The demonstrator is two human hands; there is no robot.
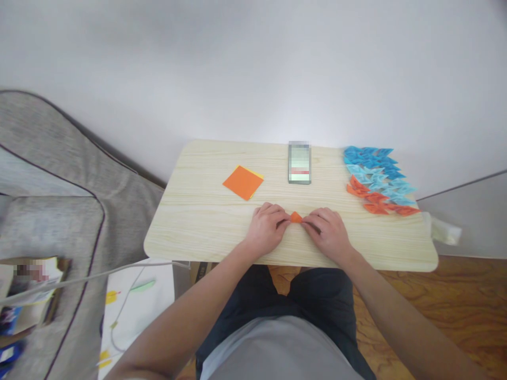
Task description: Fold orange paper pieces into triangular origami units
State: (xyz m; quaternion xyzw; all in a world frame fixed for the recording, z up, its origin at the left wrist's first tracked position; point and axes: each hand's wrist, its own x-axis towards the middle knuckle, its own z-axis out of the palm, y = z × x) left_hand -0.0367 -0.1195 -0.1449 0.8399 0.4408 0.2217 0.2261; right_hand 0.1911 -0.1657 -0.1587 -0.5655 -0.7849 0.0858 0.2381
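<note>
Between my hands, near the table's front edge, is a small folded piece of orange paper (296,217). My left hand (268,226) pinches its left side between thumb and fingers. The right side is pinched in the same way by my right hand (328,232). Fingertips hide the paper's two ends. Square sheets of orange paper (243,182) lie beyond my left hand, with a yellow edge showing beneath. On the right end of the table lie rows of folded paper pieces: dark blue ones (370,161), light blue ones (380,179) and orange ones (374,200).
A phone (300,162) with a blurred screen lies at the back of the pale wooden table (190,211), which stands against a white wall (253,68). A grey sofa (119,211) is on the left. A white cable (91,275) runs past the table's front left corner.
</note>
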